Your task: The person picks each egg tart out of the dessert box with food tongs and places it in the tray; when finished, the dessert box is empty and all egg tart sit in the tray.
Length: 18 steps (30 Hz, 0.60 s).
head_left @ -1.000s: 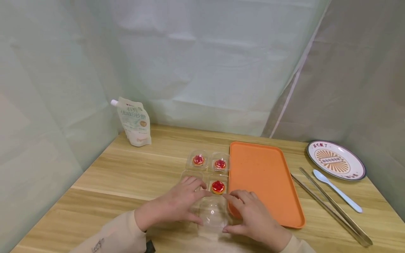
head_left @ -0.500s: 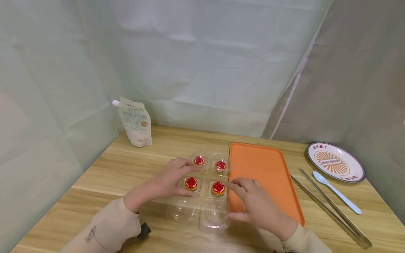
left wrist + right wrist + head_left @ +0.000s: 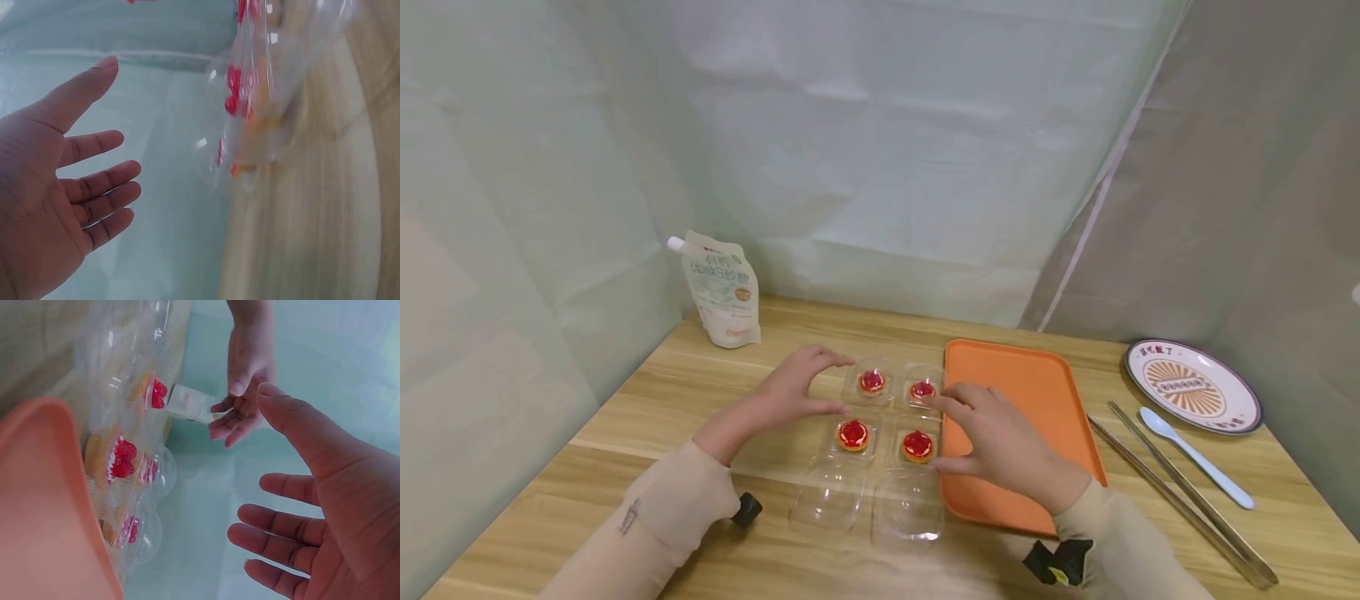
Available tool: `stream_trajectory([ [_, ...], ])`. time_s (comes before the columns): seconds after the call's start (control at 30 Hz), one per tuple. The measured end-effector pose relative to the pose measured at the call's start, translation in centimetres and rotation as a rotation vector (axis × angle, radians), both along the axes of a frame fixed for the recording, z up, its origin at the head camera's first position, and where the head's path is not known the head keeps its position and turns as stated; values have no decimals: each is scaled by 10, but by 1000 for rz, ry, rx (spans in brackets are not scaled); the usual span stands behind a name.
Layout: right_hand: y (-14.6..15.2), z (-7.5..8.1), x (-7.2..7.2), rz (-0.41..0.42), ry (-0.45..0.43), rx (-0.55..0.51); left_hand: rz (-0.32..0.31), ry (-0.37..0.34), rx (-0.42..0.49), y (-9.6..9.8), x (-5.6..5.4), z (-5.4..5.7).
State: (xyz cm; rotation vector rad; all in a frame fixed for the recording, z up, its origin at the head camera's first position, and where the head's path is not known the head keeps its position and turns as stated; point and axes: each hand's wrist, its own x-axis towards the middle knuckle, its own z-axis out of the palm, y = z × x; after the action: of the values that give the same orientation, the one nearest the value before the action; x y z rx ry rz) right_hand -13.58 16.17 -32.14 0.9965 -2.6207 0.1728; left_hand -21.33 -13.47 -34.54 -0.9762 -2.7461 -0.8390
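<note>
Two red-topped tarts, the front left tart (image 3: 853,435) and the front right tart (image 3: 917,447), sit in clear plastic boxes whose domed lids, a left lid (image 3: 829,497) and a right lid (image 3: 908,506), lie folded back toward me. Behind them, a rear left tart (image 3: 872,382) and a rear right tart (image 3: 922,391) are in clear boxes under domed covers. My left hand (image 3: 782,398) hovers left of the boxes, holding nothing. Over the orange tray's left side, my right hand (image 3: 1003,446) is beside the boxes, also holding nothing. Both wrist views show spread fingers.
An orange tray (image 3: 1011,383) adjoins the boxes on the right. Beyond it lie metal tongs (image 3: 1187,500), a light blue spoon (image 3: 1198,458) and a patterned plate (image 3: 1195,387). A white spout pouch (image 3: 721,292) stands at the back left, near the fabric wall.
Both hands have moved away from me; the left also went leftward, uncovering the front left tart. The right hand has left the front right lid.
</note>
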Motion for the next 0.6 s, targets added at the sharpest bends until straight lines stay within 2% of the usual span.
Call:
stream_trajectory([
  [0.33,-18,10,-30,-18,-113,18,30,-163,93,-10,-34,-17],
  [0.6,-36,15,-62,-55,-207,24,34,-265,132,-13,-57,-31],
])
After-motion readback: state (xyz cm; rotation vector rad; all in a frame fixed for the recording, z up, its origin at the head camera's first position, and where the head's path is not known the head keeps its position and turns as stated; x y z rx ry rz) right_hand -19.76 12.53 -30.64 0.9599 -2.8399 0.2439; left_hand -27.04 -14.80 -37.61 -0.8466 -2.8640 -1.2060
